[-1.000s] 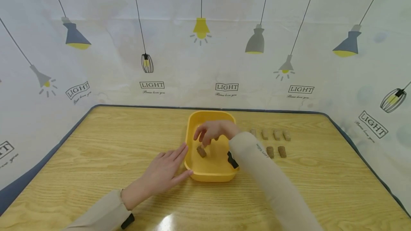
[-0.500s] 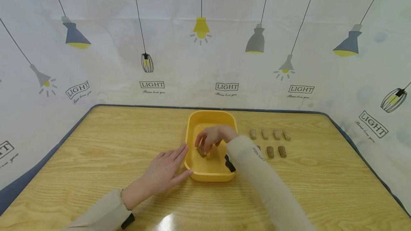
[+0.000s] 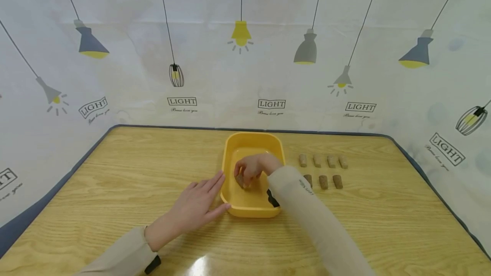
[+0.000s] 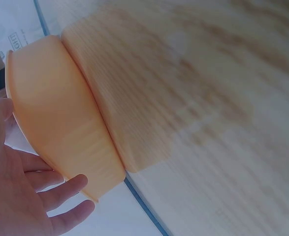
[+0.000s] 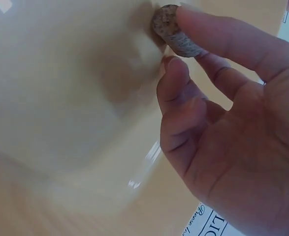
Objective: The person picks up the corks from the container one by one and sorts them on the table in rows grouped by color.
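Note:
A yellow plastic basin (image 3: 251, 212) stands on the wooden table. Inside it, my right hand (image 3: 253, 169) pinches a brown cork (image 3: 239, 180) between thumb and fingers near the basin's left side. The right wrist view shows the cork (image 5: 176, 32) held at the fingertips, its speckled end facing out. My left hand (image 3: 193, 203) rests with straight fingers against the basin's left rim. In the left wrist view, the left hand (image 4: 26, 191) has its fingers spread along the basin's edge (image 4: 60, 113).
Right of the basin, several corks lie in two rows: lighter corks (image 3: 316, 160) at the back, darker corks (image 3: 323, 182) in front. A wall covering (image 3: 207, 54) printed with lamps rises behind the table (image 3: 153, 152).
My right hand has come down onto the cork in the basin and now grips it. The right forearm shifted slightly left, uncovering more corks. My left hand has stayed in place.

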The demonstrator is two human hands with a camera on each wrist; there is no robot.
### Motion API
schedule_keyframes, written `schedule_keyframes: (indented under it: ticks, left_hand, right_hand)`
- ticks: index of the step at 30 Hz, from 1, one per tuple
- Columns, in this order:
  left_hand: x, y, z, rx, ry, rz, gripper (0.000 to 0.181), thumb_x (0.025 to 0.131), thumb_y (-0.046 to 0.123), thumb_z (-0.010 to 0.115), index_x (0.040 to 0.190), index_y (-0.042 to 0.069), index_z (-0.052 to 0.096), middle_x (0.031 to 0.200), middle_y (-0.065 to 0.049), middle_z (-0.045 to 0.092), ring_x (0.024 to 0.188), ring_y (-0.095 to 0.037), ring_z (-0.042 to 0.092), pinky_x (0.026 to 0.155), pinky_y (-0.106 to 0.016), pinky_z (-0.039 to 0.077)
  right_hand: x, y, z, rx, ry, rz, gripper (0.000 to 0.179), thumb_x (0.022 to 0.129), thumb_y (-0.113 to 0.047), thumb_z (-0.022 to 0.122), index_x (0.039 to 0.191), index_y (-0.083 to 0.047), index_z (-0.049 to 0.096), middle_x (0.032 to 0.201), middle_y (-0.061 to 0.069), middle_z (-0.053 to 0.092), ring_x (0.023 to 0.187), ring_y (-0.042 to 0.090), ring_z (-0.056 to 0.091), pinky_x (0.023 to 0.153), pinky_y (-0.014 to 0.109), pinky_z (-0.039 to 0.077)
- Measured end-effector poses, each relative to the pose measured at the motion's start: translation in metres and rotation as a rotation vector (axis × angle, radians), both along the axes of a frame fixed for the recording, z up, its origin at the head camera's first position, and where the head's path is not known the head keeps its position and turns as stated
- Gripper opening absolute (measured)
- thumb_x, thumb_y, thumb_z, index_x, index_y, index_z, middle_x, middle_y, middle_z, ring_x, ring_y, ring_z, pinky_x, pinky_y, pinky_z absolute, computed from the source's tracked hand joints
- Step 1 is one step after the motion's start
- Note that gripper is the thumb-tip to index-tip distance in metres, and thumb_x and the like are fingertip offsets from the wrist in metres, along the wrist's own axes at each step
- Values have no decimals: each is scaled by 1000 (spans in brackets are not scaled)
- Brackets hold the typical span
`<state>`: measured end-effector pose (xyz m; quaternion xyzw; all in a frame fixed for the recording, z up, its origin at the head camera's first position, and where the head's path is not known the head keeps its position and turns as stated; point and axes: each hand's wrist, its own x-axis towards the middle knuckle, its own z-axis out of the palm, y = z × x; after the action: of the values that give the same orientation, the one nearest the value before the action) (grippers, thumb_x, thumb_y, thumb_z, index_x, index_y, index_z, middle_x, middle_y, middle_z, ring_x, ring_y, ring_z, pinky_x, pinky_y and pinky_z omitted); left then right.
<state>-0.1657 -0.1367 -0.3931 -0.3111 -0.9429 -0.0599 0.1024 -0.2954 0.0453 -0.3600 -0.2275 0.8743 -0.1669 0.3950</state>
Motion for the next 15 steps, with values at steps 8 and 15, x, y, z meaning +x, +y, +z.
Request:
schedule_keyframes:
  ticks: [8,15]
  left_hand:
    - [0,0,-1,0,0,5,73,88,58,30,136,2,32,140,-10,29,115,-25,42,88,-45,35]
    - [0,0,-1,0,0,5,73,88,58,30,136,2,32,140,-10,28,113,-26,44,88,-46,35]
  right_hand:
    - [0,-1,0,35,30,-11,30,75,-4,67,99,-15,54,94,0,51,72,12,47,62,25,40]
    - [1,-2,0,39,36,-16,33,72,-2,68,98,-17,54,96,0,51,77,14,48,67,27,42]
